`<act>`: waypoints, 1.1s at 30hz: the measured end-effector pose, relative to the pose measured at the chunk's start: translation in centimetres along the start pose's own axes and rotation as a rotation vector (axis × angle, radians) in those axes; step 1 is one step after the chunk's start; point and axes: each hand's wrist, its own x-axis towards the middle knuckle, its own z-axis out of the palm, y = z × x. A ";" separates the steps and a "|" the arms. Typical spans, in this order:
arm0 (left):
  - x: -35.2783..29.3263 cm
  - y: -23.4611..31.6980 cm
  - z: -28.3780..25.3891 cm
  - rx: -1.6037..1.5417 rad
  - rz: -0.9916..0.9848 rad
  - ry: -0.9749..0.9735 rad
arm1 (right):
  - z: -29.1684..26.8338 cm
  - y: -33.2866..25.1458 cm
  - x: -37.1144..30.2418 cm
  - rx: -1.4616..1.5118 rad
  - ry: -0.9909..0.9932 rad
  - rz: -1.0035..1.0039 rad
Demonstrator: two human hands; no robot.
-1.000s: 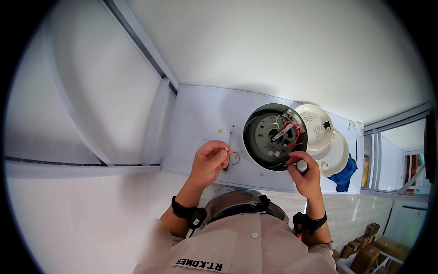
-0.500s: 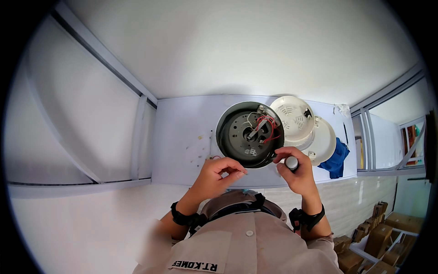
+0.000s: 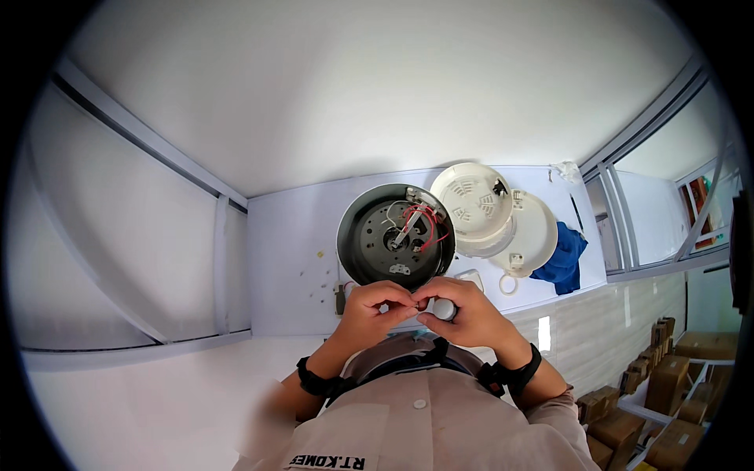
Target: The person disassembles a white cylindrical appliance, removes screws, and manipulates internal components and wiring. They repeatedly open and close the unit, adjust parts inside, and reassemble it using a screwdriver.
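Fingertips of my left hand (image 3: 371, 312) and my right hand (image 3: 465, 314) meet just in front of a dark round metal housing (image 3: 357, 255). My left hand is closed in a pinch; whatever lies between its fingers is too small to name. A tool with a round grey handle end (image 3: 444, 309) is gripped in my right hand, its shaft mostly hidden. The open housing shows red and white wires (image 3: 430, 228), a metal strip and a holed bottom. Beside my left hand lies a grey-green object (image 3: 341, 300), partly covered.
Right of the housing lie two cream round plastic covers (image 3: 463, 224) (image 3: 542, 235), overlapping. A white ring (image 3: 508, 284) and a blue cloth (image 3: 561, 263) are near them. Several tiny parts (image 3: 320, 254) lie scattered on the white table (image 3: 279, 267) at left. Boxes (image 3: 667, 385) stand at lower right.
My right hand has moved left with the tool, bringing its fingertips to my left hand's. The view has shifted, so the housing and covers appear farther left.
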 end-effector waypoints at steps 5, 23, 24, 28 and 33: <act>0.0 -1.1 -0.1 -0.176 0.018 0.024 | 0.2 0.0 0.0 -0.014 0.057 -0.094; 3.0 2.1 -1.6 0.650 0.437 0.093 | -1.6 1.4 -1.4 0.122 0.301 0.129; 3.2 2.2 -1.4 0.658 0.471 0.078 | -1.9 1.5 -1.8 0.154 0.295 0.145; 4.5 3.0 0.5 0.694 0.588 0.023 | -2.5 0.3 -2.2 0.312 0.218 0.186; 5.9 2.9 1.8 0.688 0.686 0.037 | -2.9 1.1 -2.3 0.310 0.210 0.133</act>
